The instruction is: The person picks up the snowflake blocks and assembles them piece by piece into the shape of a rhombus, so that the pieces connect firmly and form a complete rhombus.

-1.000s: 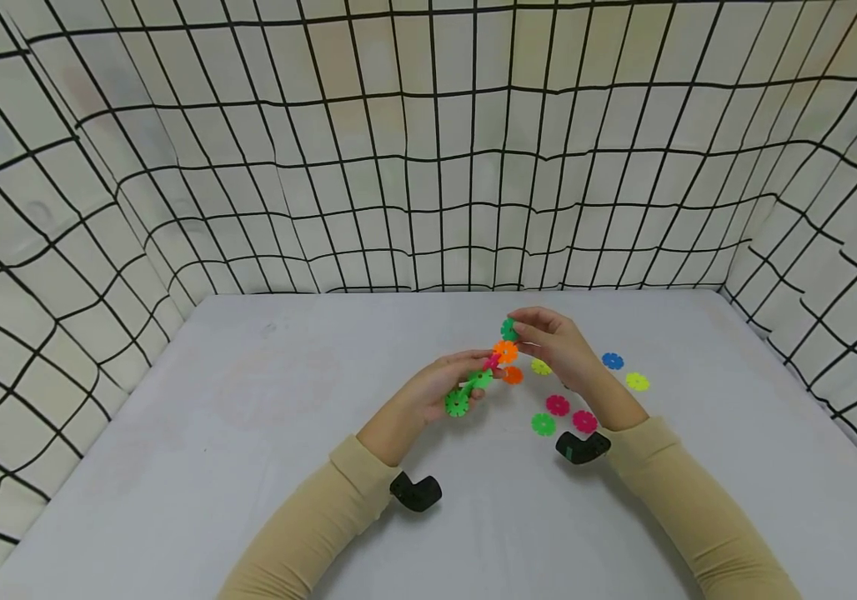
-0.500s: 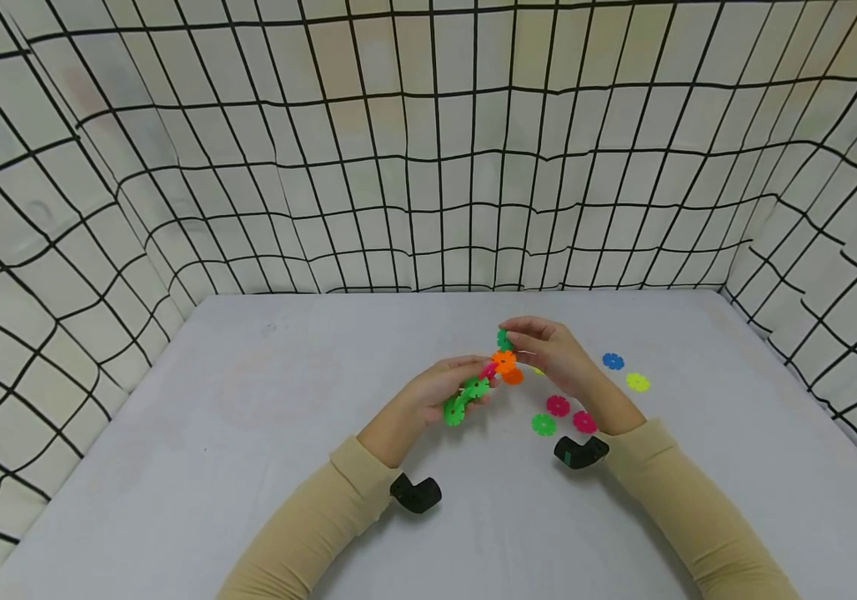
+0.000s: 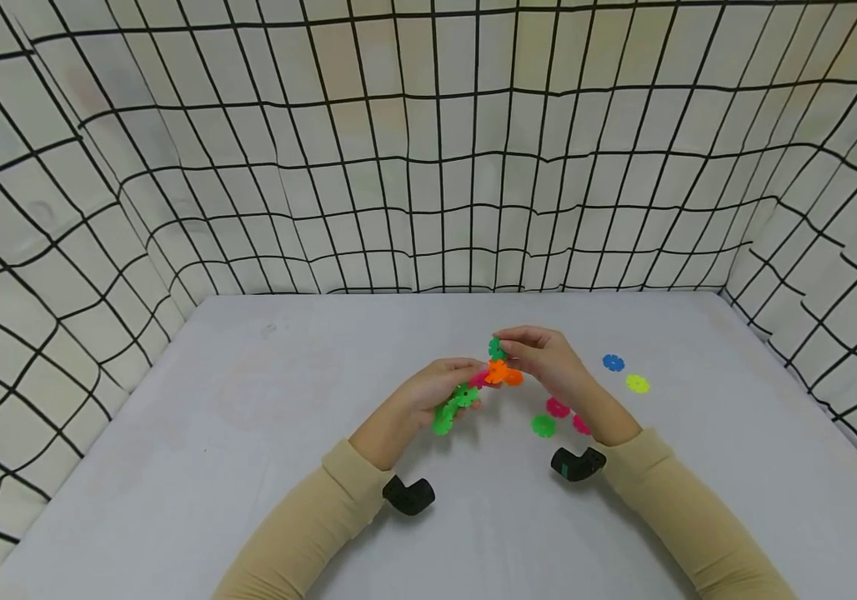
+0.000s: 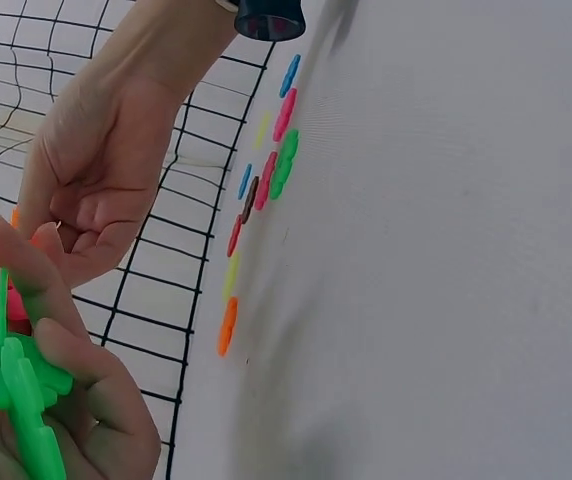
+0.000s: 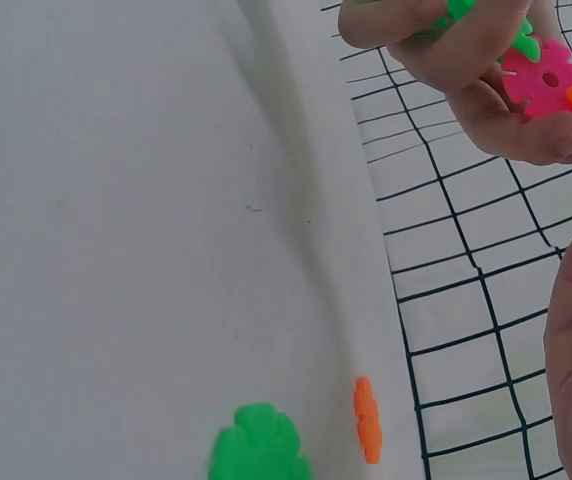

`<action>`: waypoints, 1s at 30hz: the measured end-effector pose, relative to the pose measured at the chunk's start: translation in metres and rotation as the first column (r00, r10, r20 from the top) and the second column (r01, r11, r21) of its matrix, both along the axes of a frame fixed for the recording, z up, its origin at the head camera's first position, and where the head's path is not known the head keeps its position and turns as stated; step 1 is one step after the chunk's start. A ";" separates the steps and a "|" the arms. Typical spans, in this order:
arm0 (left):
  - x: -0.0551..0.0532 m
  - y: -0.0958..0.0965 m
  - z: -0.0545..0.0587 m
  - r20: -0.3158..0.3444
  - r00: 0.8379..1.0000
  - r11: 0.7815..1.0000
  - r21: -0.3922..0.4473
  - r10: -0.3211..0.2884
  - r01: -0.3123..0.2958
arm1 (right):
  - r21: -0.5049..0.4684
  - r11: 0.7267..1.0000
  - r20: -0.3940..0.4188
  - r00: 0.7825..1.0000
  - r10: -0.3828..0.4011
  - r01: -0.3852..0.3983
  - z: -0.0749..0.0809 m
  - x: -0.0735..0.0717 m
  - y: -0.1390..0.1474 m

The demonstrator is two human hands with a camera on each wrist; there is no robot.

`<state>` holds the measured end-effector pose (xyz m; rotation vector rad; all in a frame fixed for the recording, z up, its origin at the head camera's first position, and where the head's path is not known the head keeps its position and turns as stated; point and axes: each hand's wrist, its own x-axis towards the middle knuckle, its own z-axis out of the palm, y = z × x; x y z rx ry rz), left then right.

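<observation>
My left hand grips a chain of notched, flower-shaped plastic discs. Two bright green discs sit at its near end, then a pink disc and an orange disc at the far end. Between thumb and fingertips my right hand pinches a darker green disc, whose lower edge is right at the top of the orange one. In the left wrist view the green discs lie across the left fingers. The right wrist view shows the pink disc beyond the left fingertips.
On the white table lie loose discs: blue, yellow, pink, green and orange, with several others in the left wrist view. Black netting over white sheeting stands around the table.
The chain in my left hand has tilted, its green end shifting down and left. My right hand has come down and left with the darker green disc, staying close above the orange one.
</observation>
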<state>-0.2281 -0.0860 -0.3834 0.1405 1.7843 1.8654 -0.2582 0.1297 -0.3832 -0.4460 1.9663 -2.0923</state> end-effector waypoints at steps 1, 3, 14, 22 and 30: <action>0.000 0.000 0.001 0.003 1.000 1.000 -0.004 0.005 -0.005 | -0.005 1.000 0.000 1.000 -0.004 0.004 0.000 0.000 0.000; 0.000 0.000 0.002 0.012 1.000 1.000 -0.004 0.014 -0.014 | -0.022 1.000 0.001 1.000 -0.013 0.013 0.000 0.001 0.000; 0.003 0.006 0.003 0.022 0.999 0.999 -0.007 0.041 -0.041 | -0.031 0.999 -0.010 1.000 -0.018 0.018 -0.001 -0.001 0.005; 0.005 0.011 0.004 0.049 0.997 0.998 -0.019 0.060 -0.059 | 0.023 1.000 -0.050 0.999 0.019 -0.018 0.001 -0.003 0.011; 0.006 0.015 0.006 0.064 0.997 0.999 0.003 0.043 -0.044 | 0.028 1.000 -0.050 0.999 0.010 -0.009 0.003 -0.003 0.015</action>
